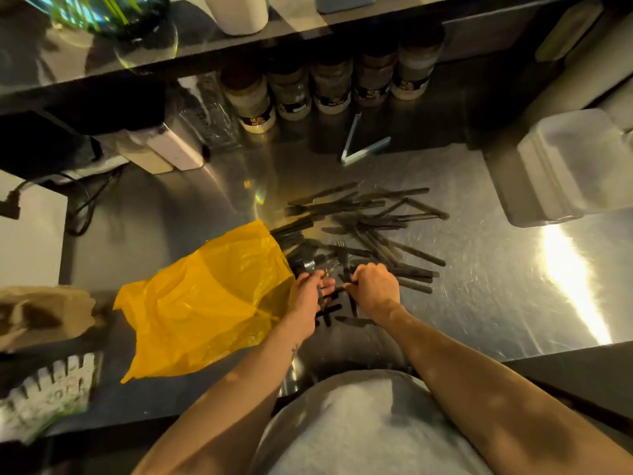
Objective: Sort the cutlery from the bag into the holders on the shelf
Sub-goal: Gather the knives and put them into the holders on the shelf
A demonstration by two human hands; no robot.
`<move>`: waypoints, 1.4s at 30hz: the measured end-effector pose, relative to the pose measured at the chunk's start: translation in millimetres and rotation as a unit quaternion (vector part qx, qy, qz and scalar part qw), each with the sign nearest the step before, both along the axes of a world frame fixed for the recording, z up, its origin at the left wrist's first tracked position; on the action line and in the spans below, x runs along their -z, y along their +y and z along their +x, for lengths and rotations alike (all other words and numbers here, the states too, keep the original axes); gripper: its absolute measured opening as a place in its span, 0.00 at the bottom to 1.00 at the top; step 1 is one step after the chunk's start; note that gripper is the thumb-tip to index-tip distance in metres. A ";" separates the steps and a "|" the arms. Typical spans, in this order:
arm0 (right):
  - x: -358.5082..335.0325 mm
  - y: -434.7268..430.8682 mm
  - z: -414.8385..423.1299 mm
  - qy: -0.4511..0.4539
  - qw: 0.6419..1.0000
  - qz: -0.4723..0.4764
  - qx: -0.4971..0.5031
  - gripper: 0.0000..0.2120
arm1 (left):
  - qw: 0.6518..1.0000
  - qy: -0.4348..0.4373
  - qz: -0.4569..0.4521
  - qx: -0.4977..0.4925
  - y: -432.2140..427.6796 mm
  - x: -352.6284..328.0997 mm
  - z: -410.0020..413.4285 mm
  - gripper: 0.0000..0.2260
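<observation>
We stand at a steel counter [479,303] where a heap of dark plastic cutlery [363,228] lies spilled from a yellow plastic bag [205,303]. The bag sits crumpled on the counter to our left, its open mouth touching the near edge of the heap. Knives and forks lie crossed over one another, fanning away toward the back of the counter.

Our left hand [305,296] is closed around a few dark pieces at the bag's mouth, fingers curled over them. Our right hand [375,286] is closed in a fist just beside it, gripping the handles of several more pieces; how many we cannot tell. A few loose pieces lie beneath and between our wrists.

Behind the heap, a row of labelled jars [329,87] stands under a dark shelf [205,53]. A white container [239,12] stands on the shelf above. A stack of pale lidded boxes [561,166] rests on the counter to our right, and a small white picket-style crate [51,389] sits at our near left.
</observation>
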State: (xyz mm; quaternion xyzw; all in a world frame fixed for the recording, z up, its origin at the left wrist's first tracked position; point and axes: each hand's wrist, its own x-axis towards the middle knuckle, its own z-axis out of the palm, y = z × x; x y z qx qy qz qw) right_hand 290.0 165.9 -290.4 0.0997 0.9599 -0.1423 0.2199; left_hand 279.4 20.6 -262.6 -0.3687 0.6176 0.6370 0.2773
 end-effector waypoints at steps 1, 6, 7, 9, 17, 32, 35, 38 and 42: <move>0.3 -2.1 1.0 -0.001 1.000 -0.001 0.017 0.18 | 1.000 -0.003 0.002 0.002 -1.2 0.9 0.1 0.07; -2.3 -4.3 1.9 -0.027 0.991 -0.066 0.113 0.17 | 1.000 -0.016 0.022 -0.002 -8.4 3.0 -2.8 0.07; -2.6 -1.8 1.4 -0.029 0.987 -0.089 0.132 0.15 | 1.000 -0.014 0.028 -0.003 -8.2 3.2 -3.7 0.07; -4.1 2.5 3.1 -0.022 0.977 -0.142 0.160 0.10 | 0.999 -0.007 0.041 0.002 -6.9 2.5 -6.0 0.07; -25.0 0.0 7.1 0.044 0.977 -0.204 0.048 0.07 | 0.994 0.001 0.109 0.003 16.9 0.1 -30.9 0.07; -9.0 48.8 -51.5 0.096 0.981 -0.137 0.099 0.11 | 1.000 0.002 0.018 -0.024 22.0 8.9 -71.0 0.11; -12.5 52.8 -70.2 0.101 0.990 -0.091 0.047 0.16 | 0.999 -0.016 0.022 -0.032 22.5 9.4 -76.7 0.09; -12.8 51.1 -81.4 0.071 0.995 -0.057 -0.034 0.22 | 0.998 -0.030 0.032 -0.036 25.6 7.7 -80.7 0.06; -5.2 49.6 -83.9 0.056 0.993 -0.013 -0.102 0.25 | 0.998 -0.040 0.028 -0.029 29.2 7.5 -81.9 0.05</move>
